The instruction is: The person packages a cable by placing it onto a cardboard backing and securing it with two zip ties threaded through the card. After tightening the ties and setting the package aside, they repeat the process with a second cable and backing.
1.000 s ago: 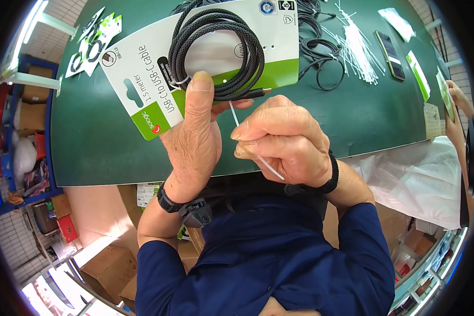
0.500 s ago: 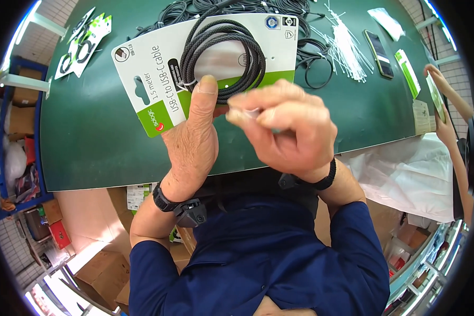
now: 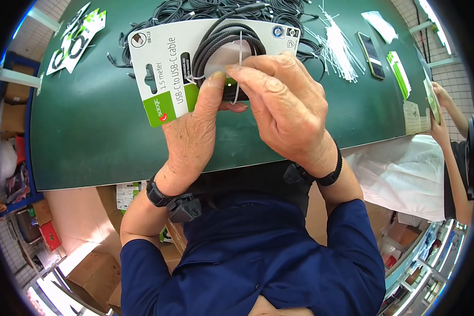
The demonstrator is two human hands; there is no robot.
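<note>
Card (image 3: 171, 68), white and green, with a dark braided cable (image 3: 208, 50) coiled on its face, is up at 12 o'clock in the head view, clasped in your left grip (image 3: 190, 134), thumb in front, other fingers mostly hidden behind. Your right grip (image 3: 294, 108) pinches a thin white tie (image 3: 240, 46) crossing the coil's 3 o'clock side, its middle hidden by your fingers. Tabletop (image 3: 105, 142) holds carded black loops (image 3: 81, 42) at 10, cable pile (image 3: 195, 11) at 12, loose ties (image 3: 342, 55) between 1 and 2, phone (image 3: 371, 55) near 2.
</note>
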